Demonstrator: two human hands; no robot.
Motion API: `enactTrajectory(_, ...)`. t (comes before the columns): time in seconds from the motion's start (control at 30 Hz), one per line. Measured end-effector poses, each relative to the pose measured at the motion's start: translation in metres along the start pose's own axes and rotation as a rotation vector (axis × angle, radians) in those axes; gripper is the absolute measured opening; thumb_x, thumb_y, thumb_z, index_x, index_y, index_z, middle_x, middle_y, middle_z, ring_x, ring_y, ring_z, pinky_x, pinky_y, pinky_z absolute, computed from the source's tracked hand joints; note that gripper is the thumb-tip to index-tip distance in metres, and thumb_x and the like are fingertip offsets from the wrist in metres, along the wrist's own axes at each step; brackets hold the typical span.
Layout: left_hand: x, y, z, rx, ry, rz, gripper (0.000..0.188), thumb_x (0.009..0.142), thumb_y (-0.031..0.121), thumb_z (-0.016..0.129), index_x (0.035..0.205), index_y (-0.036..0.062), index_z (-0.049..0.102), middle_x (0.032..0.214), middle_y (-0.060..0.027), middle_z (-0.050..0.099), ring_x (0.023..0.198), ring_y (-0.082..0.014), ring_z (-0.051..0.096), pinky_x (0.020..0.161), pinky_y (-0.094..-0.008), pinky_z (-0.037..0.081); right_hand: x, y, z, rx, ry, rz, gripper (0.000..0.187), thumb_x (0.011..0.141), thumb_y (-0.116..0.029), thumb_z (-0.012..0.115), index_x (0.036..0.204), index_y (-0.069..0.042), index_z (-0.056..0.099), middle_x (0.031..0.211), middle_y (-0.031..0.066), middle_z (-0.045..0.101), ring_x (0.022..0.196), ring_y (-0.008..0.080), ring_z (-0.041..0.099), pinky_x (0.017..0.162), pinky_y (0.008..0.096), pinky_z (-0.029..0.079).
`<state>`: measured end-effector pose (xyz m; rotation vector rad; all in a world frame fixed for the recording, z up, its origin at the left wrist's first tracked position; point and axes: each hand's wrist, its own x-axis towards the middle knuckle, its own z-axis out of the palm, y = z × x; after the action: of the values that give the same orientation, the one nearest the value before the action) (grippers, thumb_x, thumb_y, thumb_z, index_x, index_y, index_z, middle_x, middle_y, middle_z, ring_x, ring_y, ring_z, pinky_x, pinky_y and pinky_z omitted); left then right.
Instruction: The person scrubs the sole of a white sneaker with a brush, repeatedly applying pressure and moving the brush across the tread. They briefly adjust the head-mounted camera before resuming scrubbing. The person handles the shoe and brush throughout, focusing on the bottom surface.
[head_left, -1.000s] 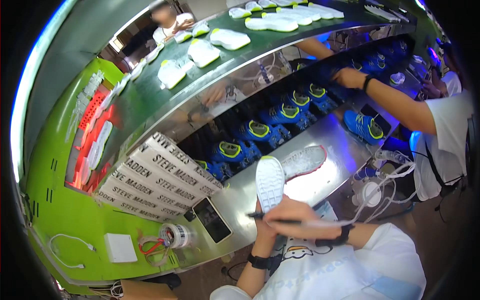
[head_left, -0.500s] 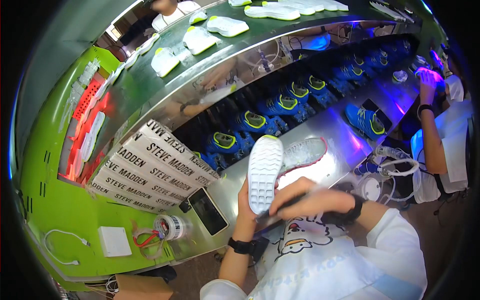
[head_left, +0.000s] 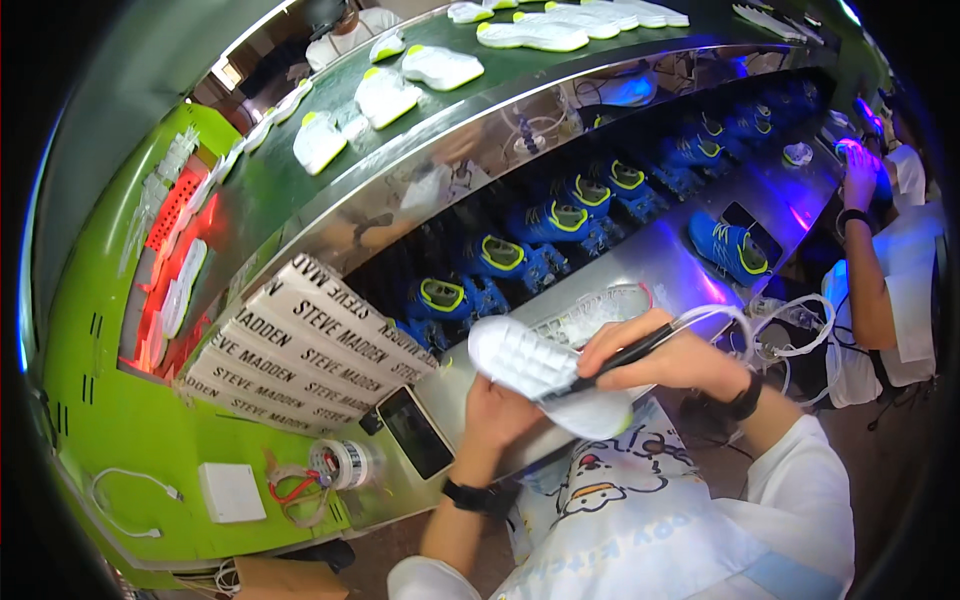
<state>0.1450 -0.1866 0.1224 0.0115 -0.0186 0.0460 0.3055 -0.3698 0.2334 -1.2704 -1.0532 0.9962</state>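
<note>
While the scene is being viewed from the head camera, a white shoe (head_left: 545,375) is being held sole-up just above the near edge of the steel workbench (head_left: 660,265), close to the person's chest. It is being gripped from below by the left hand (head_left: 497,415), whose fingers are being curled around the underside at the heel end. A thin black tool (head_left: 625,357) is being pinched between the fingers of the right hand (head_left: 665,355), which is closed around it, and its tip is being pressed against the pale sole near the middle of the shoe. A dark band is being worn on each wrist. Just left of the left hand, a dark phone (head_left: 420,432) is being left flat on the bench, and beyond it a stack of white shoe boxes (head_left: 300,345) is being kept at the bench's left end. Behind the shoe, a row of blue shoes with yellow collars (head_left: 560,222) is being stored in the shaded recess under the conveyor (head_left: 290,190), where white soles (head_left: 440,68) are being carried. A roll of tape (head_left: 340,463) and a white square pad (head_left: 232,492) are being kept on the green surface at lower left. At far right, another person's hand (head_left: 858,175) is being held under violet light, well apart from the shoe.
</note>
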Motion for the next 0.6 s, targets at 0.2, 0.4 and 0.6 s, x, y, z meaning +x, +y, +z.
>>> enactTrajectory(0.2,0.009,-0.042,-0.021,0.115,-0.103,0.315,0.061,0.094,0.041,0.037,0.144,0.007,0.03,0.144,-0.0178,0.037,0.126,-0.0308,0.043,0.107,-0.0438,0.034,0.021,0.026,0.047,-0.074,0.37,-0.094,0.021,0.077,-0.007,0.068,0.097,-0.004,0.07,0.092,0.011,0.069,0.083,0.016,0.064,0.077,0.028,0.05)
enactTrajectory(0.4,0.013,-0.041,-0.023,-0.095,-0.053,0.364,0.062,0.092,0.039,0.044,0.142,0.0059,0.032,0.14,-0.0148,0.041,0.119,-0.033,0.045,0.105,-0.048,0.035,0.004,0.039,0.069,-0.161,0.12,-0.143,0.021,0.079,-0.01,0.067,0.098,-0.003,0.069,0.09,0.0108,0.07,0.084,0.0152,0.066,0.079,0.0271,0.051)
enactTrajectory(0.6,0.013,-0.032,-0.008,0.042,0.07,0.394,0.065,0.091,0.044,0.042,0.138,0.0008,0.035,0.13,-0.0164,0.049,0.113,-0.03,0.051,0.1,-0.0451,0.041,0.0,0.015,0.061,-0.078,-0.145,0.089,0.017,0.09,-0.014,0.059,0.093,-0.001,0.069,0.077,0.0058,0.068,0.074,0.0101,0.064,0.068,0.0238,0.05)
